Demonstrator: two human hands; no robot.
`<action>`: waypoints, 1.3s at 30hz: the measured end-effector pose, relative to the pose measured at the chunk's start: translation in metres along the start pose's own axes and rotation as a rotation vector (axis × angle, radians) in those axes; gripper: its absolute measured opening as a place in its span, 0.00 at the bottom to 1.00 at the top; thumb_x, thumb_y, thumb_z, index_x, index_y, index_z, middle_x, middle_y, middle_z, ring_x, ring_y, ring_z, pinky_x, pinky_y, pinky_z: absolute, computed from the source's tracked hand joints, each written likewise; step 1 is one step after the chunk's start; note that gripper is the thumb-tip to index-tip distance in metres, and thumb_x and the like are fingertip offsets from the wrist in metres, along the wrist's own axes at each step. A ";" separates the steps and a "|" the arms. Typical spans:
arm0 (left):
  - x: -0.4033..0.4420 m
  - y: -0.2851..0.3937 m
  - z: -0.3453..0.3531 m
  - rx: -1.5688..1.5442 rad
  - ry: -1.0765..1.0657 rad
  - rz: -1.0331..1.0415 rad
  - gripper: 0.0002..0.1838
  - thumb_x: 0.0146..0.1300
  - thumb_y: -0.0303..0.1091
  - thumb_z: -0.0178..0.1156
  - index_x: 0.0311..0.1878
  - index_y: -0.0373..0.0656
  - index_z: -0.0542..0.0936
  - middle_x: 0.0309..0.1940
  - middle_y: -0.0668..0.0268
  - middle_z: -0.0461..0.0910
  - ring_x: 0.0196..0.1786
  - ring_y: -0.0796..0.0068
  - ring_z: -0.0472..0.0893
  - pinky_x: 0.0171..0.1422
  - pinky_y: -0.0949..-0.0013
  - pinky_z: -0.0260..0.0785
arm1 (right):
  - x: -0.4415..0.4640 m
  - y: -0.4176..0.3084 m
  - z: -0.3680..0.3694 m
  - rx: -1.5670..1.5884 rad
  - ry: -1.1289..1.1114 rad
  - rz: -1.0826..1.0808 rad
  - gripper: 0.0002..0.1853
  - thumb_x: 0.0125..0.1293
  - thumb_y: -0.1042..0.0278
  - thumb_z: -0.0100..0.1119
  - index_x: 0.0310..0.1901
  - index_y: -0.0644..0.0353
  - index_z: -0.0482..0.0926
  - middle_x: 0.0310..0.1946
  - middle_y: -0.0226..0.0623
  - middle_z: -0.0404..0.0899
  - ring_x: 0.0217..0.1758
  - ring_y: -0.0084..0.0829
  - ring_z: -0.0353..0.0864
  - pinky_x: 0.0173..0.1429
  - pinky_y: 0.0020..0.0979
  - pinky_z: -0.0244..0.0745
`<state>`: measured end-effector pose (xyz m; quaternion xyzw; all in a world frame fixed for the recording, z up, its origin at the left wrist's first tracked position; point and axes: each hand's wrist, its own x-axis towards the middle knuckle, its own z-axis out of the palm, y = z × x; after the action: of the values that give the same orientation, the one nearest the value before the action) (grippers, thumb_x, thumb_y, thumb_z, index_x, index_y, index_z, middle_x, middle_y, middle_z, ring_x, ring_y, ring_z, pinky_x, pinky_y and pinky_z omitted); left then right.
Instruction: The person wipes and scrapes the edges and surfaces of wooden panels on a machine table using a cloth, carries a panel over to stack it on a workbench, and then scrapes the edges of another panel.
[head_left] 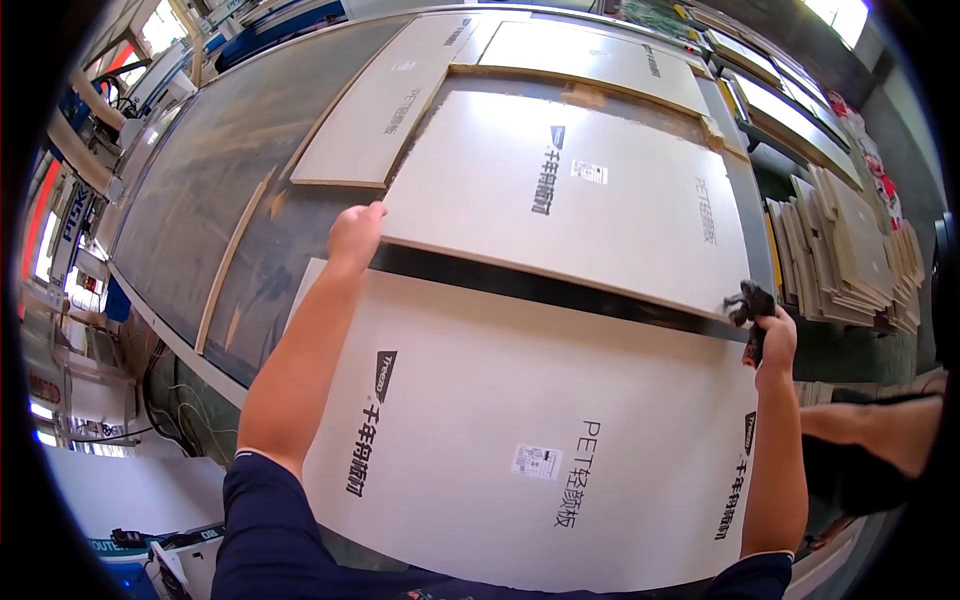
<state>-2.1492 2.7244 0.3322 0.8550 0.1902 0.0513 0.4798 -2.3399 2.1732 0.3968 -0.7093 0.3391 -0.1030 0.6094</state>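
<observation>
Both my arms reach forward over a large white printed panel closest to me. Beyond it lies a second white panel with black lettering and a small label. My left hand is closed at this second panel's near left corner. At its near right corner, my right hand is wrapped round a black hand tool with a reddish part low down; its exact kind is unclear. I cannot tell whether that hand also grips the panel. A dark gap separates the two panels.
More cut panels lie on the dark machine bed. A thin wood strip rests on its left. Stacked boards stand at right. Another person's arm shows at lower right. Machinery with hoses lines the left.
</observation>
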 end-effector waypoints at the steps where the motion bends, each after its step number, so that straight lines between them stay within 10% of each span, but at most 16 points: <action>1: -0.017 0.004 -0.007 -0.008 -0.009 0.003 0.22 0.58 0.46 0.57 0.44 0.34 0.83 0.43 0.54 0.84 0.50 0.61 0.79 0.58 0.64 0.67 | -0.012 0.002 -0.005 0.004 0.005 -0.001 0.10 0.62 0.74 0.45 0.39 0.63 0.78 0.20 0.30 0.70 0.15 0.23 0.66 0.16 0.26 0.63; 13: -0.164 -0.033 -0.070 -0.056 -0.025 -0.008 0.16 0.60 0.37 0.58 0.40 0.32 0.82 0.33 0.63 0.82 0.38 0.76 0.77 0.45 0.71 0.69 | -0.138 0.052 -0.071 -0.047 0.101 -0.072 0.13 0.57 0.79 0.48 0.42 0.65 0.80 0.31 0.27 0.75 0.33 0.19 0.69 0.40 0.21 0.65; 39: -0.380 -0.129 -0.180 0.248 0.139 0.081 0.11 0.60 0.35 0.60 0.35 0.34 0.80 0.34 0.57 0.79 0.42 0.58 0.76 0.49 0.60 0.69 | -0.329 0.128 -0.158 -0.020 0.123 -0.013 0.03 0.60 0.79 0.50 0.31 0.63 0.75 0.21 0.23 0.67 0.23 0.16 0.63 0.27 0.21 0.56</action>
<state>-2.5840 2.7867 0.3556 0.9091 0.1931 0.1060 0.3535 -2.7205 2.2436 0.4022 -0.7098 0.3726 -0.1468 0.5794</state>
